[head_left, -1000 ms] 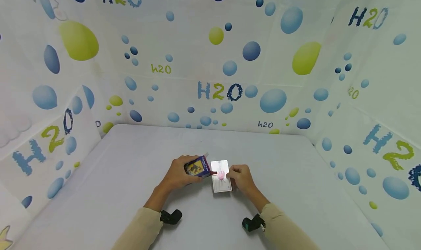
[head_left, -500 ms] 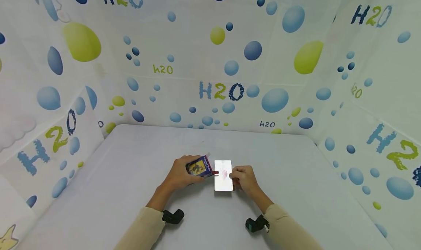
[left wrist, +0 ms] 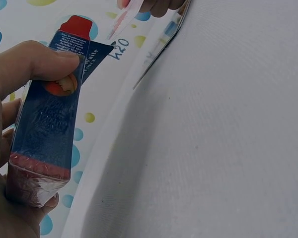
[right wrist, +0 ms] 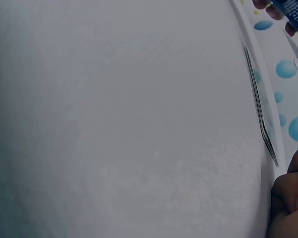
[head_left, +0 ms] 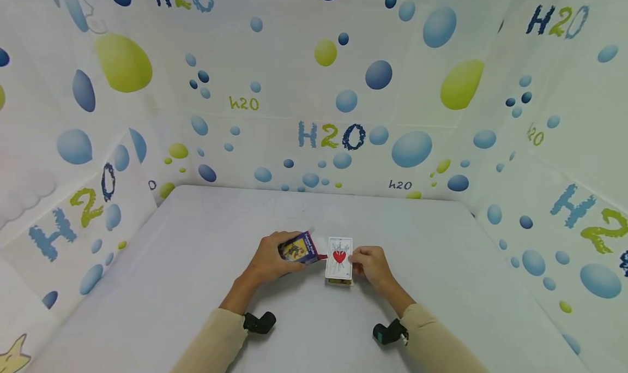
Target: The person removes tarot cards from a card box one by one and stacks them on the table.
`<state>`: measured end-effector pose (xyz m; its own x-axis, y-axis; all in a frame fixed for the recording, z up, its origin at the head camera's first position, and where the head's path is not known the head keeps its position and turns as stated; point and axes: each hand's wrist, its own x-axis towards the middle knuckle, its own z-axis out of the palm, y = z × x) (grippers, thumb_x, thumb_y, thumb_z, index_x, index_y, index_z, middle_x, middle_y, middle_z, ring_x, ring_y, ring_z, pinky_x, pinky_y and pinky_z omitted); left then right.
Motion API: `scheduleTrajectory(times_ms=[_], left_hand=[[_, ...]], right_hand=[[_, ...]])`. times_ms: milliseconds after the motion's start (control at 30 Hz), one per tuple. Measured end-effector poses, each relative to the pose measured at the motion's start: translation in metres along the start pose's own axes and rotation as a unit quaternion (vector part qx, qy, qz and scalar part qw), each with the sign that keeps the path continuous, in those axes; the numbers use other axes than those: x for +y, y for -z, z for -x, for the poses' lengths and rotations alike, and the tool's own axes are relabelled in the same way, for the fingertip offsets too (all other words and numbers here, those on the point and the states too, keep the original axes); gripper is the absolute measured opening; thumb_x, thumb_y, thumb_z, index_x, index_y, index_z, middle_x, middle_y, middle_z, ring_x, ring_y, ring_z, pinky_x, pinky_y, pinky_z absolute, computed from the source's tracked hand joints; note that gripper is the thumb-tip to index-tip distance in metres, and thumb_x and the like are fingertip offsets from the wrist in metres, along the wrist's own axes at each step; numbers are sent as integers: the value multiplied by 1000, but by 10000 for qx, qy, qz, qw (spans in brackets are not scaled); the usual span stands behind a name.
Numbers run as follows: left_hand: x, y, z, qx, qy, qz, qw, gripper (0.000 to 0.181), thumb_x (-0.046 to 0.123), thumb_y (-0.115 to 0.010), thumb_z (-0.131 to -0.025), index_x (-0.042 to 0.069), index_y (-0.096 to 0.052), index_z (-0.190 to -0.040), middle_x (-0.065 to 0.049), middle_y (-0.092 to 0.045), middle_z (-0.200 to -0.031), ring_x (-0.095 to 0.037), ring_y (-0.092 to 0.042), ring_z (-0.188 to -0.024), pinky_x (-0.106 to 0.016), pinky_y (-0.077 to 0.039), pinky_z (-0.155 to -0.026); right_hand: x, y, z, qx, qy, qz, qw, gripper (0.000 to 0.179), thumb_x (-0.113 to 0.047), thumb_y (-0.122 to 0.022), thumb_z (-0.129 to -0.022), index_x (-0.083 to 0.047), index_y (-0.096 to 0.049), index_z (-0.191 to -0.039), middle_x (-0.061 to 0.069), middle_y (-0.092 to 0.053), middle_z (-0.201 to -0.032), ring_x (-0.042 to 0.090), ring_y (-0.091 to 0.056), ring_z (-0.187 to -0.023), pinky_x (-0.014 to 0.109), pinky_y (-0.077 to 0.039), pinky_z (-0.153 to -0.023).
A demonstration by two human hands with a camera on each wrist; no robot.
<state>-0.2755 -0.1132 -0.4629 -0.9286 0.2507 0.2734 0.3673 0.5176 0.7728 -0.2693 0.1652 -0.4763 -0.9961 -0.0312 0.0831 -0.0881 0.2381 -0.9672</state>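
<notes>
My left hand [head_left: 270, 258] grips a blue tarot card box [head_left: 298, 248] with a picture on its front. In the left wrist view the thumb presses on the side of this box [left wrist: 49, 124], and a red end flap [left wrist: 78, 26] stands out past it. My right hand [head_left: 369, 262] pinches the right edge of a tarot card [head_left: 339, 258] showing a red heart pierced by swords. Part of another card [head_left: 339, 281] peeks out below it. Thin card edges [right wrist: 260, 116] appear in the right wrist view beside the curled fingers [right wrist: 290, 191].
A white-covered table [head_left: 216, 215] lies beneath both hands. White sheeting [head_left: 275, 51] printed with blue and green drops rises at the back and sides. Black wrist cameras [head_left: 260, 323] are strapped at the sleeves.
My right hand has shifted right with the cards, away from the box. Glare has left the top card, so its red heart shows clearly. The left hand and box have barely moved.
</notes>
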Motion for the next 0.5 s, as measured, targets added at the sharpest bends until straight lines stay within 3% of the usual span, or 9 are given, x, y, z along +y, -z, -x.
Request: scheduleTrajectory(times_ms=[500], left_hand=[[-3,1,-2,28,-100,73,9999,76,28,-94,-66,19,-66,-137,-5,-66,-125,-19,-56,-100,-37,-47,-84]], right_hand=[[-1,8,-4,-175,-455,388,9981,17,-3,-65,-85,-1,-65,-68,2,-51,-52,12,-42,-47,26,-31,-44]])
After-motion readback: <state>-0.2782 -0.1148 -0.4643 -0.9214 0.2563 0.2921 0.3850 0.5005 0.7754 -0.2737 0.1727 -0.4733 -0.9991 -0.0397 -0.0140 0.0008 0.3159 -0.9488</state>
